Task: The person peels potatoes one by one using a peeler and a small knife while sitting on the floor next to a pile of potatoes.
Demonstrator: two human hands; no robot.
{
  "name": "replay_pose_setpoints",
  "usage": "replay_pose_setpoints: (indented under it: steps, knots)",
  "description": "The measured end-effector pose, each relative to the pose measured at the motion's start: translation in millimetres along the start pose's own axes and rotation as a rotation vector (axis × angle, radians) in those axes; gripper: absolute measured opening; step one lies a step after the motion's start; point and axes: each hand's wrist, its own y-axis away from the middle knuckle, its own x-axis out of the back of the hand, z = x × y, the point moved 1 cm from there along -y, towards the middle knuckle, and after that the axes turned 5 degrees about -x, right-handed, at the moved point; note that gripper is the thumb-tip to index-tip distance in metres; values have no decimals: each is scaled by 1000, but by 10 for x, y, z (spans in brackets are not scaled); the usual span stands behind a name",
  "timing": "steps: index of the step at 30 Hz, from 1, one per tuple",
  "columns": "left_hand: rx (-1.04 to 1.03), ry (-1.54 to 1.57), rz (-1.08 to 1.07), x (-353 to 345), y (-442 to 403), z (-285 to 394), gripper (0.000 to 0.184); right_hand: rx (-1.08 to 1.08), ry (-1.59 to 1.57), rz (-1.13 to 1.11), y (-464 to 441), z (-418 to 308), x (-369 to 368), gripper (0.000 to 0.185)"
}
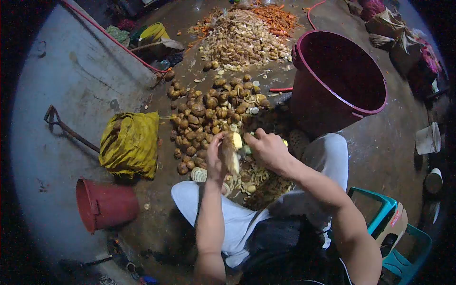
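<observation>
My left hand (216,156) is closed around a partly peeled root vegetable (237,141), with pale yellow flesh bared at the top and brown skin hanging below. Just to its right, my right hand (270,149) has its fingers curled round a small tool. Only the tool's yellow end (285,142) shows past the hand, and its kind is hidden. Beyond both hands lies a heap of round brown roots (199,111) on the floor. Pale peelings (263,179) are scattered between my legs, under the hands.
A large maroon tub (304,107) stands at the right. Peel heaps (242,38) and orange scraps (275,21) lie farther off. On the left are a yellow sack (130,145), a long-handled tool (71,128) and a red bucket (111,206). A teal stool (411,247) sits right of me.
</observation>
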Motion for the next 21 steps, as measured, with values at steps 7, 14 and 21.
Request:
replay_pose_setpoints:
  steps: [7, 14, 21]
  knots:
    - [72, 35, -21, -63, 14, 176, 82, 79, -105, -280, -221, 382, -311, 31]
    - [30, 7, -83, -22, 54, 138, 86, -12, -265, -59, -97, 254, -197, 24]
    - [30, 274, -115, -70, 58, 166, 91, 163, -187, -310, -178, 513, -485, 41]
